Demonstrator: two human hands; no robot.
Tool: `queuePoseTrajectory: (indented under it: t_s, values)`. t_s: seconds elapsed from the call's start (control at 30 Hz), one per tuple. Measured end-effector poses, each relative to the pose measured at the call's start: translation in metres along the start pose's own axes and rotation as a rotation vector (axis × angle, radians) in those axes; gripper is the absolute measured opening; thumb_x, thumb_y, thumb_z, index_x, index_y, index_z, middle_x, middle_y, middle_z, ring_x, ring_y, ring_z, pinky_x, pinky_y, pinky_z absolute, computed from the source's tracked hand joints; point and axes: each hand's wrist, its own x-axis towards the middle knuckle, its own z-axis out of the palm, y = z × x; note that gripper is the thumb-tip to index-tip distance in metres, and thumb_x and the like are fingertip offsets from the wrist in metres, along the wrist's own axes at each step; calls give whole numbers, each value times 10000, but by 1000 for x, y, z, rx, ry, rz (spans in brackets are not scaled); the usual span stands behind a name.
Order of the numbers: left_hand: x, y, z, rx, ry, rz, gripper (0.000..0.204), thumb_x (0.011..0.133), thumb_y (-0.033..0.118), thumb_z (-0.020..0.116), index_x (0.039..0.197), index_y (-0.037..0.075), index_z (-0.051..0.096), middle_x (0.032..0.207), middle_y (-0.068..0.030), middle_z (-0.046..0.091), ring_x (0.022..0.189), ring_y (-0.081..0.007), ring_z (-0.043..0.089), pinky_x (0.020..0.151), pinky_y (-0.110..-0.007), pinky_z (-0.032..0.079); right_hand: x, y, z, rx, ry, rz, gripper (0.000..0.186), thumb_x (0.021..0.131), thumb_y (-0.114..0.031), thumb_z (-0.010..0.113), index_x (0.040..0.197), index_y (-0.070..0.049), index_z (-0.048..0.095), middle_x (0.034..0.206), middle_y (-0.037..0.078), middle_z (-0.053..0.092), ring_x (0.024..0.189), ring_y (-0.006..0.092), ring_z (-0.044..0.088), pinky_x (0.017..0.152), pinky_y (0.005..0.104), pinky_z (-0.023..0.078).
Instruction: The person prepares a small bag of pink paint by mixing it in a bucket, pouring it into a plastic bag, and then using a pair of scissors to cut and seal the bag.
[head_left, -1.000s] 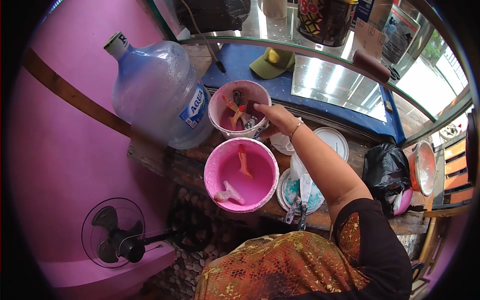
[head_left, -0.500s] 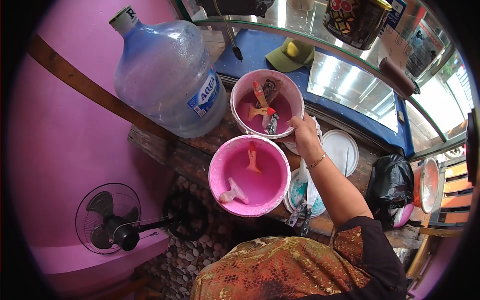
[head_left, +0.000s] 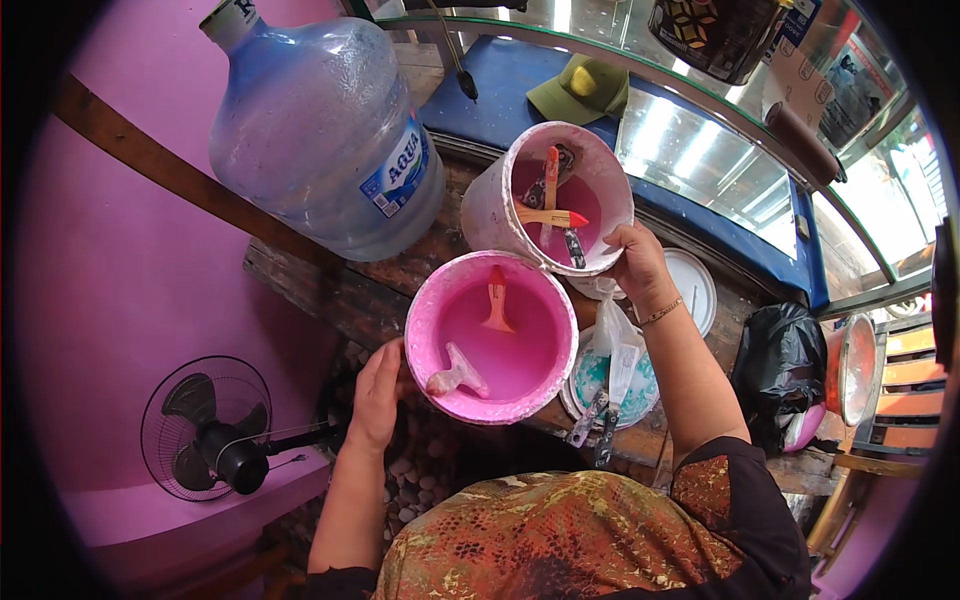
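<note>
Two paint buckets are sitting close together at the wooden surface [head_left: 345, 300], their rims meeting or nearly so; the pink-stained white bucket [head_left: 485, 215], farther from the person, is leaning to the right, and the pink bucket [head_left: 430, 310] is sitting nearer, at the surface's edge. The right hand [head_left: 638, 265] is gripping the white bucket's rim; the left hand [head_left: 375, 395] is opening flat beside the pink bucket's left wall, its fingers extending, though whether they are touching it one cannot tell.

Two brushes are resting in the pink bucket's pink liquid: one orange-handled brush [head_left: 497, 305] and one pink-coated brush [head_left: 460, 372]; in the white bucket two red-tipped brushes [head_left: 550, 217] are crossing, with dark-smeared tools [head_left: 574, 248] lying among them, too overlapped for counting.

To the right, two putty knives [head_left: 607, 430] are lying across one teal-smeared lid [head_left: 640, 390]; one white lid [head_left: 695, 285] is lying behind; one black plastic bag [head_left: 780, 365] is slumping farther right; one water jug [head_left: 310, 140] is standing to the left.
</note>
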Motion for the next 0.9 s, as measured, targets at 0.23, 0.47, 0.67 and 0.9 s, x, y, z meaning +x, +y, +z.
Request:
queuePoseTrajectory:
  t_s: [0.23, 0.47, 0.67, 0.9]
  values:
    - [25, 22, 10, 592, 16, 149, 254, 820, 129, 737, 1007, -39, 696, 820, -19, 677, 704, -58, 581, 653, -242, 480, 1, 0, -10, 35, 3, 23, 461, 787, -35, 515, 1239, 47, 464, 1093, 171, 601, 952, 317, 660, 818, 527, 587]
    - [9, 24, 14, 474, 99, 86, 268, 760, 20, 701, 1016, -61, 691, 791, -30, 671, 658, -48, 585, 603, -209, 475, 1, -16, 12, -73, -35, 38, 445, 846, -128, 499, 1232, 94, 480, 1121, 225, 631, 960, 372, 673, 782, 565, 604]
    - [18, 28, -4, 474, 109, 94, 280, 755, -5, 673, 1027, -68, 690, 776, -29, 671, 636, -52, 599, 579, -208, 487, 14, -21, 37, -254, -84, 24, 410, 857, -112, 523, 1214, 87, 494, 1077, 219, 645, 901, 316, 696, 678, 448, 641]
    - [30, 40, -28, 505, 123, 87, 280, 750, -30, 655, 1025, -50, 697, 793, -33, 677, 652, -58, 611, 598, -210, 498, 19, -29, 74, -504, -71, 41, 363, 872, -144, 536, 1143, 97, 509, 984, 225, 658, 727, 306, 712, 616, 397, 637]
